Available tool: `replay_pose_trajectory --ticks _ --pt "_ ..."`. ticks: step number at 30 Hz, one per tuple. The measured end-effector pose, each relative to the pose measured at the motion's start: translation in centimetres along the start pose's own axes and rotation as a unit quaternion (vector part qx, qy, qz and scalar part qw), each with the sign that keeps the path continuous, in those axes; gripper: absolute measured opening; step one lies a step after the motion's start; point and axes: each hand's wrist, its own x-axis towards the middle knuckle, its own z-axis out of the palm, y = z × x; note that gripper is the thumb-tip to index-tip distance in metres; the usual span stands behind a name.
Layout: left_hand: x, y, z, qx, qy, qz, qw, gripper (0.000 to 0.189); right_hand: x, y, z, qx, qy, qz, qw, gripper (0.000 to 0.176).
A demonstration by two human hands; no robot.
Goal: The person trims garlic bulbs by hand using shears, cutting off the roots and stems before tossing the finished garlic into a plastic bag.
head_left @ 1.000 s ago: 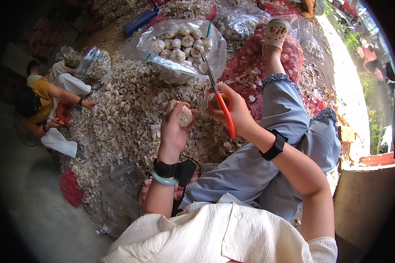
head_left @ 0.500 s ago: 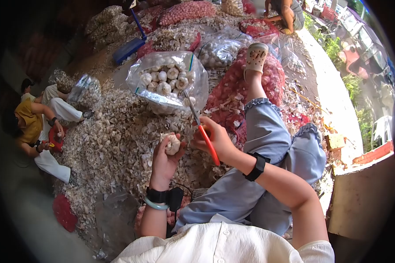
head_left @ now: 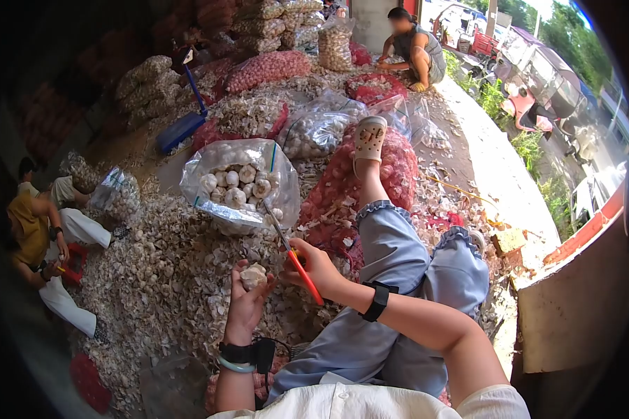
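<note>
My left hand (head_left: 246, 302) has its fingers wrapped round a garlic bulb (head_left: 254, 277), palm up above the loose peelings (head_left: 182, 279). Close on its right, my right hand (head_left: 313, 269) grips long scissors by their red handle (head_left: 305, 278). The metal blades point up and left, their tip near the edge of a clear plastic bag (head_left: 286, 185). Whole garlic bulbs (head_left: 235, 197) fill that open bag. The two hands are almost touching.
Red net sacks of garlic (head_left: 402, 164) lie beyond my raised leg. A blue dustpan (head_left: 180, 133) stands behind the bag. One person in a yellow top (head_left: 28, 227) sits at the left; another person (head_left: 426, 52) squats at the back. A brick (head_left: 509, 241) lies right.
The view has tilted up and shifted right, so the scene sits lower and further left. The bulb in my left hand shows a different side. Both hands keep their holds.
</note>
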Motion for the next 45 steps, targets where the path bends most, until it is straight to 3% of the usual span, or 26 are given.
replay_pose_trajectory --ticks 6,12,13,15,17,21,23,27,29,32,37,39,42,43,45 --pt "0.0 0.2 -0.3 0.056 0.003 0.032 0.998 0.028 0.1 0.4 0.2 0.012 0.020 -0.013 1.000 0.066" --pt "0.0 0.4 0.0 0.138 0.088 0.040 0.986 0.021 0.3 1.1 0.2 0.015 0.020 -0.009 1.000 0.066" --pt "-0.1 0.5 0.3 0.137 0.121 0.022 0.983 0.011 0.3 1.0 0.2 0.022 0.014 -0.003 1.000 0.066" --pt "0.2 -0.2 -0.6 0.118 0.096 0.032 0.988 0.011 0.2 0.5 0.1 0.019 0.017 -0.005 1.000 0.066" --pt "0.7 -0.8 -2.1 0.098 0.052 0.053 0.992 0.025 0.3 1.1 0.2 0.011 0.021 -0.011 1.000 0.065" --pt "0.9 -1.3 -2.2 0.138 0.067 0.056 0.987 0.017 0.1 0.7 0.2 0.007 0.016 -0.014 1.000 0.065" --pt "0.4 -0.4 -0.5 0.076 0.172 0.019 0.982 0.018 0.0 0.7 0.3 0.006 0.014 -0.009 1.000 0.065" --pt "0.9 -0.6 -1.5 0.057 0.166 0.000 0.984 0.028 0.1 0.5 0.1 -0.005 0.014 -0.014 1.000 0.064" --pt "0.7 -0.7 -1.2 0.138 0.194 0.028 0.971 0.030 0.1 0.2 -0.1 -0.002 0.015 -0.010 1.000 0.063" --pt "1.1 -0.7 -1.5 0.088 0.244 -0.007 0.966 0.035 0.1 0.1 -0.2 -0.008 0.005 -0.016 1.000 0.066" --pt "1.9 -1.9 -3.9 0.021 0.212 -0.010 0.977 0.038 0.1 0.0 -0.3 -0.008 -0.004 0.003 1.000 0.067" --pt "1.1 -1.1 -2.8 0.004 0.150 -0.062 0.987 0.025 0.0 -0.2 -0.3 0.003 -0.003 0.014 1.000 0.067" --pt "1.0 -2.5 -3.2 0.033 0.140 -0.014 0.990 0.015 0.1 -0.2 -0.2 0.012 0.001 0.024 1.000 0.065" --pt "1.2 -2.2 -3.9 0.020 0.103 -0.036 0.994 0.022 0.1 -0.1 -0.2 0.009 0.008 0.022 1.000 0.065" --pt "1.0 -2.0 -3.4 0.003 0.130 -0.040 0.991 0.024 0.4 0.8 0.1 0.001 0.013 0.007 1.000 0.066"
